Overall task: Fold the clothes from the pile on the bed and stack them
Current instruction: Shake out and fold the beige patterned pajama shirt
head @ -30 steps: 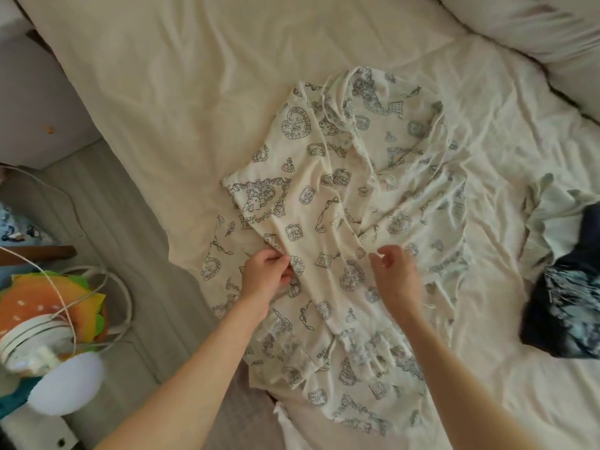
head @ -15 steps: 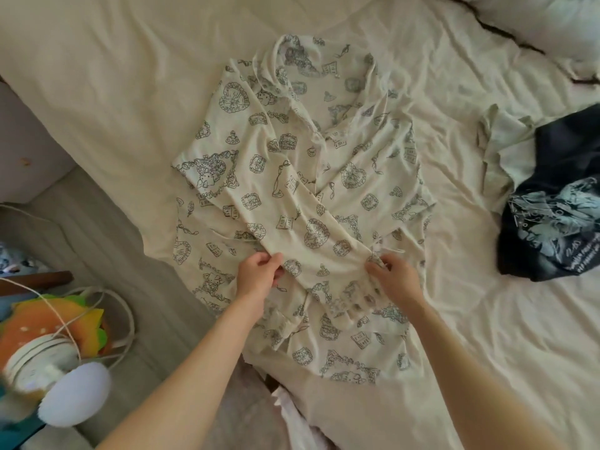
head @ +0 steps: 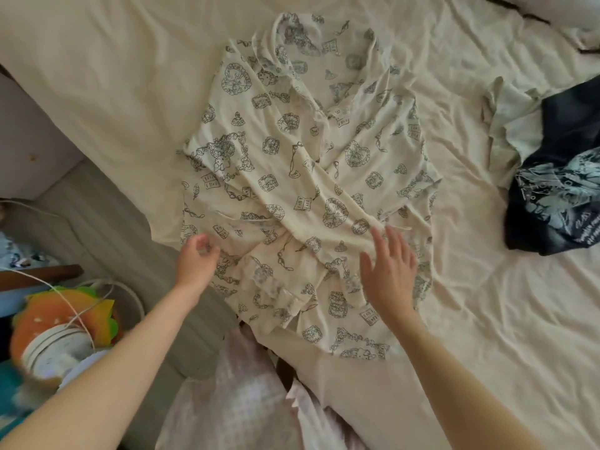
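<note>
Right, dark tee w/ unreadable print, bed

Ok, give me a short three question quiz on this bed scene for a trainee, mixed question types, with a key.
1. True or false: the right hand grips the printed garment.
2. Which lies to the person's right of the printed garment: A) a dark shirt, B) a towel, C) a red sock?
3. Fill in: the left hand's fingers are loosely ____ and hold nothing.

Key: 1 false, its fingers are straight and spread over the cloth. 2 A. 3 curled.
</note>
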`<state>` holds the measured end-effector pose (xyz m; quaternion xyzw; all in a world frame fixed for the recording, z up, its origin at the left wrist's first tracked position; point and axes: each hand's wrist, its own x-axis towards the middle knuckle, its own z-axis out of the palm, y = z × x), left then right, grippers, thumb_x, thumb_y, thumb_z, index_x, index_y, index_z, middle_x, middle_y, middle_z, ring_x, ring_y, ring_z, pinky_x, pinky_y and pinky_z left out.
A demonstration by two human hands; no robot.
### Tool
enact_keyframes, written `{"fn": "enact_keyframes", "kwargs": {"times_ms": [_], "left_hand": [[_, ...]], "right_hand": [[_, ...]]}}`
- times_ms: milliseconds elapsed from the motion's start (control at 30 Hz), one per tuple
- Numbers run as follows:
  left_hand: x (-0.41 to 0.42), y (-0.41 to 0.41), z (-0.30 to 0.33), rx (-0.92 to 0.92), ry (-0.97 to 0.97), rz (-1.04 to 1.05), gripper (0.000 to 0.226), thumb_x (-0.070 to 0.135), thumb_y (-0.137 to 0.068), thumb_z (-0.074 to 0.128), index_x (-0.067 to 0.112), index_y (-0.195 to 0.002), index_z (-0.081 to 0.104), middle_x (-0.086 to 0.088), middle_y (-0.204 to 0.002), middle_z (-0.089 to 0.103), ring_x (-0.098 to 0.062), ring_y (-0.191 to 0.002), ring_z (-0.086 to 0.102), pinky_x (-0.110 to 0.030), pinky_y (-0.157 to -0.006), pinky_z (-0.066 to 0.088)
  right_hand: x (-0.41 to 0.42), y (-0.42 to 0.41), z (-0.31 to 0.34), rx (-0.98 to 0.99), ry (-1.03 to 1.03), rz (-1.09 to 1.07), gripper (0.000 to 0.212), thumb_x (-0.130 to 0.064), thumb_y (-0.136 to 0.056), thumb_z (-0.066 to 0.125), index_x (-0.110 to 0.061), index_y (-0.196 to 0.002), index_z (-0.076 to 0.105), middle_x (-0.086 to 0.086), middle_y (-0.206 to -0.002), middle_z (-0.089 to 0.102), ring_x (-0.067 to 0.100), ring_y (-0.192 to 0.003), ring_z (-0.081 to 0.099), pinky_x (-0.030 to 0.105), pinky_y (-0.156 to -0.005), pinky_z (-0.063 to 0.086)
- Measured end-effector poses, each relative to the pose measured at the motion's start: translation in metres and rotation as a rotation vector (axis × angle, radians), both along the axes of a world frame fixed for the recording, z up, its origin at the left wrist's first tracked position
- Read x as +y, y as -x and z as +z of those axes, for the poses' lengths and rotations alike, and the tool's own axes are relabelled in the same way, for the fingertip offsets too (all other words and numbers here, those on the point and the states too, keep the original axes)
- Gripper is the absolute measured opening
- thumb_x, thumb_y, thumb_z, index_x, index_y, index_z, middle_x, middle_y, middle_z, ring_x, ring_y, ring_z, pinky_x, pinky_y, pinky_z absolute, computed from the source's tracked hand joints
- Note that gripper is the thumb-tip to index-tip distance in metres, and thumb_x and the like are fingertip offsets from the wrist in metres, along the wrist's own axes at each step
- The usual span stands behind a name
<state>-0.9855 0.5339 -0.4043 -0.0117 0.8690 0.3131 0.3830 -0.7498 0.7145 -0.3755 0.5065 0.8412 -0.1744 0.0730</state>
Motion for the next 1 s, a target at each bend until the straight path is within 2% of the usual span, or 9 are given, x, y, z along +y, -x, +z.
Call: {"fn": "enact_keyframes", "kwargs": {"times_ms": [100,200,267,400,567,733,867,933,1000], "left_hand": [[-0.003,0.030,-0.010,0.051,0.017,-0.043,0.066,0.017,-0.090,0.061,0.014,-0.146,0.027,-0.009,-0.149,0.029,-0.025,-0.134,0.034,-0.039,-0.109,0.031],[-0.005,0.054,-0.021,0.057,0.020,-0.093,0.081,0.024,-0.086,0.067,0.018,-0.149,0.017,-0.006,-0.153,0.020,-0.023,-0.139,0.026,-0.044,-0.114,0.025],[-0.008,0.063,-0.026,0.010,-0.004,-0.088,0.075,0.027,-0.086,0.067,0.016,-0.146,0.024,-0.006,-0.148,0.031,-0.023,-0.132,0.035,-0.041,-0.110,0.032],[-0.017,0.070,-0.029,-0.083,-0.044,-0.101,0.049,0.026,-0.087,0.065,0.010,-0.130,0.047,-0.006,-0.126,0.056,-0.015,-0.105,0.052,-0.029,-0.088,0.040],[-0.049,0.043,-0.027,-0.307,0.016,-0.185,0.049,0.023,-0.086,0.066,0.004,-0.130,0.051,-0.009,-0.129,0.057,-0.021,-0.115,0.053,-0.033,-0.099,0.038],[-0.088,0.003,-0.019,-0.358,0.087,-0.155,0.034,0.014,-0.086,0.066,0.000,-0.116,0.060,-0.013,-0.116,0.064,-0.019,-0.093,0.058,-0.029,-0.083,0.043],[-0.120,-0.018,-0.006,-0.349,0.026,-0.082,0.028,0.017,-0.089,0.063,0.007,-0.115,0.061,-0.006,-0.113,0.064,-0.017,-0.094,0.059,-0.030,-0.084,0.042],[-0.132,-0.025,-0.003,-0.328,-0.003,-0.003,0.029,0.016,-0.090,0.061,0.006,-0.117,0.058,-0.008,-0.116,0.064,-0.021,-0.101,0.059,-0.035,-0.090,0.044],[-0.140,-0.032,-0.001,-0.323,-0.019,0.077,0.033,0.016,-0.091,0.059,0.004,-0.122,0.055,-0.009,-0.118,0.062,-0.025,-0.106,0.058,-0.040,-0.096,0.044]], "right_hand": [[-0.035,0.016,-0.009,-0.019,0.054,0.156,0.048,-0.028,-0.097,0.048,-0.020,-0.142,0.038,0.009,-0.154,0.026,0.029,-0.145,0.017,0.054,-0.116,0.012],[-0.064,0.024,-0.022,-0.080,0.118,0.138,0.050,-0.032,-0.100,0.037,-0.023,-0.148,0.029,0.007,-0.158,0.017,0.028,-0.146,0.011,0.053,-0.117,0.008],[-0.076,0.023,-0.027,-0.056,0.121,0.090,0.048,-0.030,-0.101,0.036,-0.021,-0.148,0.030,0.007,-0.158,0.016,0.027,-0.146,0.009,0.051,-0.118,0.003],[-0.082,0.023,-0.027,0.111,0.131,-0.019,0.037,-0.017,-0.098,0.046,-0.011,-0.134,0.051,0.011,-0.152,0.032,0.027,-0.143,0.024,0.052,-0.117,0.015],[-0.092,0.008,-0.017,0.197,0.121,-0.095,0.028,-0.002,-0.092,0.052,-0.003,-0.118,0.062,0.015,-0.138,0.049,0.034,-0.132,0.040,0.051,-0.108,0.031],[-0.087,-0.032,-0.008,0.166,0.064,-0.381,0.031,-0.003,-0.091,0.051,-0.004,-0.122,0.058,0.014,-0.130,0.052,0.030,-0.124,0.044,0.044,-0.105,0.032],[-0.078,-0.080,-0.009,-0.013,0.107,-0.643,0.043,-0.018,-0.093,0.050,-0.006,-0.134,0.044,0.017,-0.137,0.045,0.034,-0.127,0.040,0.046,-0.106,0.031],[-0.074,-0.099,-0.010,0.018,0.195,-0.801,0.053,-0.024,-0.092,0.054,-0.003,-0.138,0.040,0.017,-0.140,0.044,0.033,-0.128,0.040,0.045,-0.108,0.032],[-0.068,-0.114,-0.011,0.113,0.294,-1.005,0.054,-0.030,-0.088,0.061,0.000,-0.131,0.047,0.016,-0.124,0.056,0.032,-0.112,0.053,0.041,-0.096,0.044]]}}
